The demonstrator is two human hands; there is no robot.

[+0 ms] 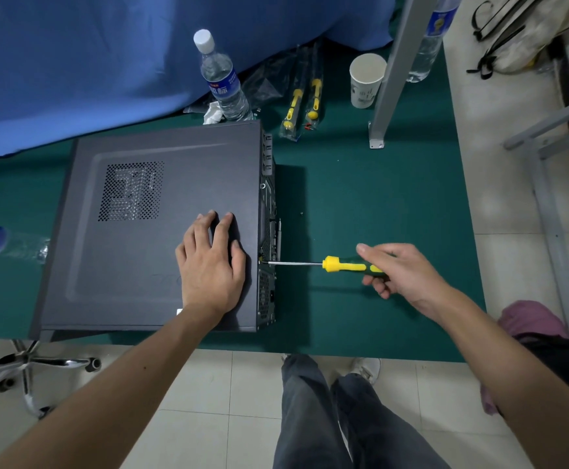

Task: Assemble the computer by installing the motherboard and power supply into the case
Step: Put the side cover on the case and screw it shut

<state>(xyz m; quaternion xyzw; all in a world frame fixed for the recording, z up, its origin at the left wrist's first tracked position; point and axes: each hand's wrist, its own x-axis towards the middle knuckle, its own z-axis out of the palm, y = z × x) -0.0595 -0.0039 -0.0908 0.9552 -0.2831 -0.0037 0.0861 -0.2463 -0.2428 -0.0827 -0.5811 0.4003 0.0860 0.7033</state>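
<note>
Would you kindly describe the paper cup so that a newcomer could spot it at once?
Start from the dark computer case on the green table and look to the far right, beside the grey metal post. The paper cup stands there upright, the only white, open-topped container; the nearby bottles are clear plastic.

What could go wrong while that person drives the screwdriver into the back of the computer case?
The screwdriver is held far back on its handle by the right hand, so its tip could slip off the screw at the case rear edge. The left hand only presses flat on the side panel, so the case might slide on the green mat.
</note>
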